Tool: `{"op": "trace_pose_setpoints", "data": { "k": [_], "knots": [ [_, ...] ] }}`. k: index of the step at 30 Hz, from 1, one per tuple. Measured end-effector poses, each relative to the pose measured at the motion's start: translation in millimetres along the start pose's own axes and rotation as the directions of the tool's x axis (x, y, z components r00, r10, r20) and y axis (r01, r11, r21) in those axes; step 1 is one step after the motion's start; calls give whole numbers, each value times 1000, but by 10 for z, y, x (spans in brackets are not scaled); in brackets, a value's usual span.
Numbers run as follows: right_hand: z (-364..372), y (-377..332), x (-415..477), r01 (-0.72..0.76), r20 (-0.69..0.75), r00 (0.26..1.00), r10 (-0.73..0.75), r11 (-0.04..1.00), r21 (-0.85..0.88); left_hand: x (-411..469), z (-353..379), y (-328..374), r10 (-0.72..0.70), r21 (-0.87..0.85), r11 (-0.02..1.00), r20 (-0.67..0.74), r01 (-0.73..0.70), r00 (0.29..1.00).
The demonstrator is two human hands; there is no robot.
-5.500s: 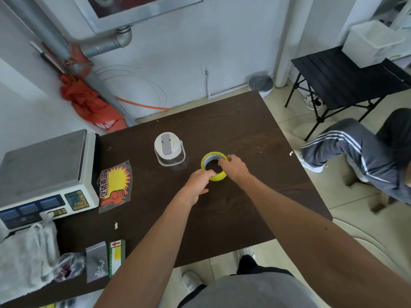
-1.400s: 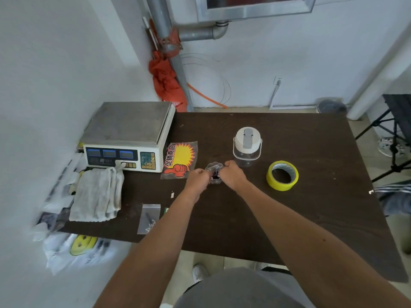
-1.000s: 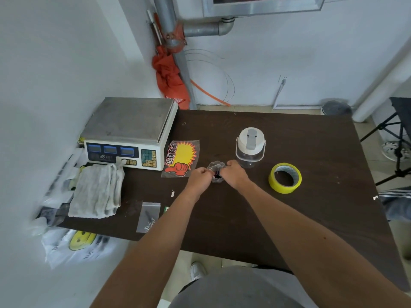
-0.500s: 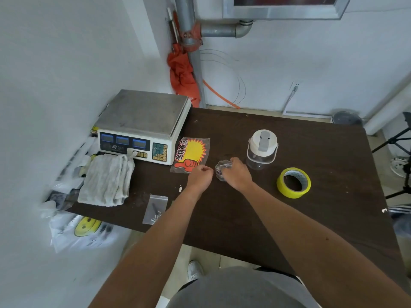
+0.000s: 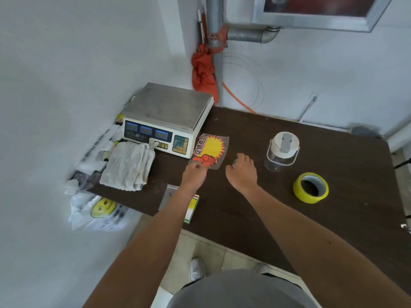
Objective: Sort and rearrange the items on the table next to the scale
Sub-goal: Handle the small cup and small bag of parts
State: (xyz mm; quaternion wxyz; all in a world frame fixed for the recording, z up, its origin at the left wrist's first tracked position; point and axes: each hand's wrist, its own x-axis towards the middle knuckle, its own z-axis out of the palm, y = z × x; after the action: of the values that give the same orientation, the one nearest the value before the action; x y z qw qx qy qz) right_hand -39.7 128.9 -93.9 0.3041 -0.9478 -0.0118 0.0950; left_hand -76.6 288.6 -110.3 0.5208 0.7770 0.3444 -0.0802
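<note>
Two hands work just in front of the scale (image 5: 166, 112) in the head view; the left hand (image 5: 194, 174), fingers curled, meets the near corner of the sticker sheet (image 5: 211, 147), pinching or only touching I cannot tell; the right hand (image 5: 242, 174) curls round a small clear packet (image 5: 235, 161), mostly hidden; best set it flat beside the sheet, clear of the jar (image 5: 281, 152).

Single head-worn wide-angle view, facing forward and steeply down, close over the dark brown wooden table (image 5: 344, 156); white electronic scale with a steel pan (image 5: 166, 112) upper left, white painted wall (image 5: 66, 63) behind, edges bent.
</note>
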Motion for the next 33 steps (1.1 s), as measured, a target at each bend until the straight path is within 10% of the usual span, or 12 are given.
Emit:
{"op": "trace_pose_setpoints", "data": {
  "k": [9, 33],
  "knots": [
    [219, -286, -228, 228, -138, 962, -234, 972, -54, -67, -399, -178, -43, -87, 996, -72, 37, 996],
    [940, -898, -671, 156, 507, 852, -127, 988, -14, -189, -1286, -1045, -164, 8, 986, -166, 168, 972]
  ]
}}
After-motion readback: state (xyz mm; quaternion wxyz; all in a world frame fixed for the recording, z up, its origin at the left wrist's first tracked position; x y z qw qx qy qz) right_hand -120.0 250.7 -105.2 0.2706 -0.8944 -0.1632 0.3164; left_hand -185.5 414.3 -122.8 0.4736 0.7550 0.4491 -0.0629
